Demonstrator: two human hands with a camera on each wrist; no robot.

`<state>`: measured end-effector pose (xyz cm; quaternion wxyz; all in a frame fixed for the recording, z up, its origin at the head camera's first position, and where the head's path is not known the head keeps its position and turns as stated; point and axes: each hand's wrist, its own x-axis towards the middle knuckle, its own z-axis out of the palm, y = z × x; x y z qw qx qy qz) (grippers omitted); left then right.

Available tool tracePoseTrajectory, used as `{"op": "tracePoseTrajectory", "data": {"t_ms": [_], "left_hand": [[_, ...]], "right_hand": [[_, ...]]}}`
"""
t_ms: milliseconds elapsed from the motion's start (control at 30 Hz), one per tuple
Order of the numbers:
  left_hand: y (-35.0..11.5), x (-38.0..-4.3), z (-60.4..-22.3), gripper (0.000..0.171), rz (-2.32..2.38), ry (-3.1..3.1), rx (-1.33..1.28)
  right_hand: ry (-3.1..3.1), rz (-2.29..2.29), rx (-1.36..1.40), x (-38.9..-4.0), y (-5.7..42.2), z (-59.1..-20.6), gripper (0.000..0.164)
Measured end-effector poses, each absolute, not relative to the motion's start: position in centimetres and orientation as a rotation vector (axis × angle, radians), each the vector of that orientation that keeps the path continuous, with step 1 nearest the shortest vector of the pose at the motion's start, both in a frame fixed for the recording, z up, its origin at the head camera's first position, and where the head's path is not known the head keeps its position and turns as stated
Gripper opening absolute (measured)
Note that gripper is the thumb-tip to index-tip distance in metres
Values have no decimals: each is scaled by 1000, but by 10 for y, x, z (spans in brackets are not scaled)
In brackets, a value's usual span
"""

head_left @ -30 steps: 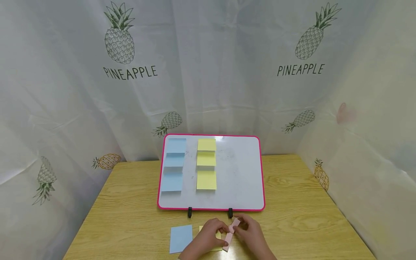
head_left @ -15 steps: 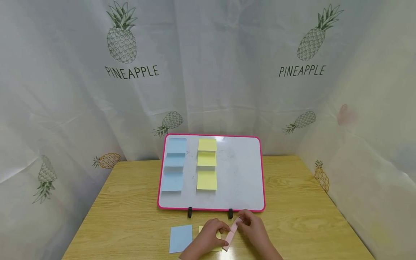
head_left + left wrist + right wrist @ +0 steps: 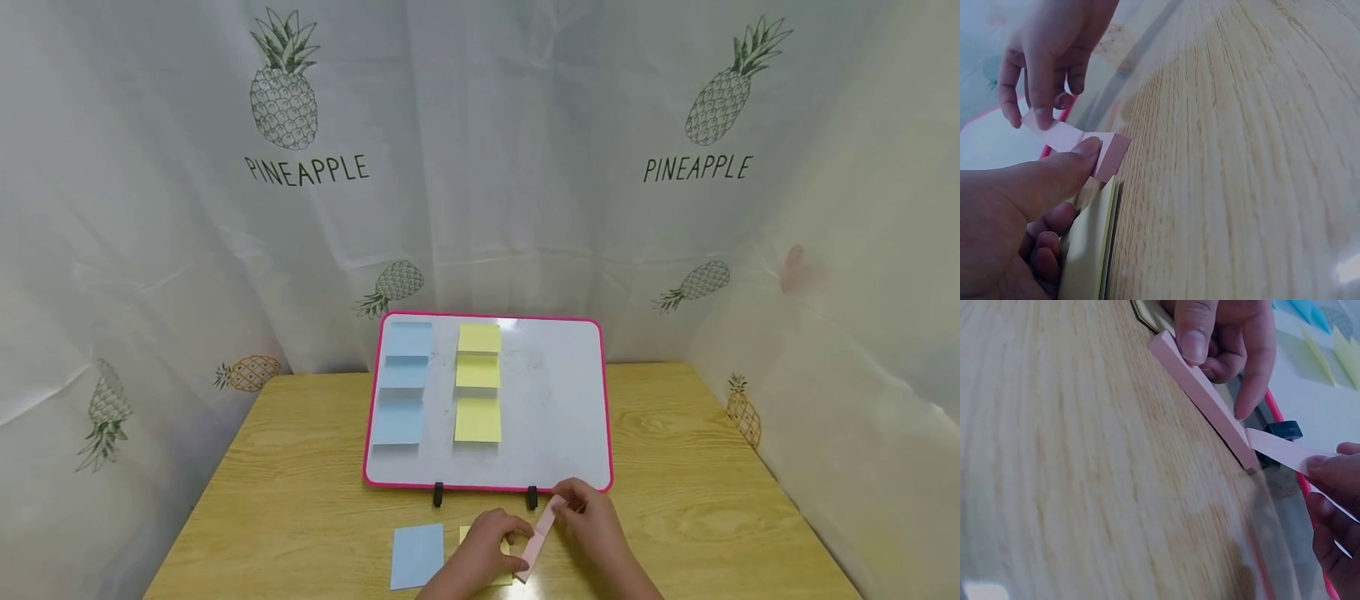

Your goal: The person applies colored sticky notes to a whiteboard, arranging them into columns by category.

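Fingers and thumb of my left hand (image 3: 483, 546) grip a pink sticky note pad (image 3: 1207, 403), which stands on its edge above the table. With thumb and fingertips, my right hand (image 3: 591, 518) pinches the free end of a pink sheet (image 3: 1282, 452). That sheet stretches away from the pad, and its other end still meets the pad at the edge. Under and beside the left hand lies a yellow sticky note pad (image 3: 1088, 247), partly covered in the head view. Left of it a blue sticky note pad (image 3: 417, 557) lies flat on the table.
Behind the hands stands a pink-rimmed whiteboard (image 3: 555, 400) on black feet (image 3: 532, 497). Blue notes (image 3: 399, 421) form a column at its left, with yellow notes (image 3: 477, 419) in another beside it. A pineapple-print curtain (image 3: 495, 167) surrounds the wooden table (image 3: 690, 467).
My right hand has moved a little right and away from the left hand, pulling the pink sheet's end farther out from the pad. The left hand has stayed nearly in place.
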<state>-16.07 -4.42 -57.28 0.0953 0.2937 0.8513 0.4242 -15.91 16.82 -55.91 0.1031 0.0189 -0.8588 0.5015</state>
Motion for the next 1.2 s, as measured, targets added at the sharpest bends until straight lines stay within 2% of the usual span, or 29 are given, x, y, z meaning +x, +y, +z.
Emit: {"op": "tracePoseTrajectory", "data": {"t_ms": [533,700,800,1067,1200], "left_hand": [[-43,-161,-574,32,1220,2521,876],[-42,-162,-573,33,1185,2541,881],[-41,-162,-572,33,1165,2542,880],[-39,-164,-572,30,1096,2539,844],[-38,-165,-567,30,1028,2575,855]], "right_hand": [[-2565,1452,84,-168,176,-545,20],[-2544,1468,5,-174,181,-538,13],[-2536,1461,-29,-177,185,-529,11],[-2494,1474,31,-190,188,-504,21],[-2478,1487,4,-199,186,-492,16]]}}
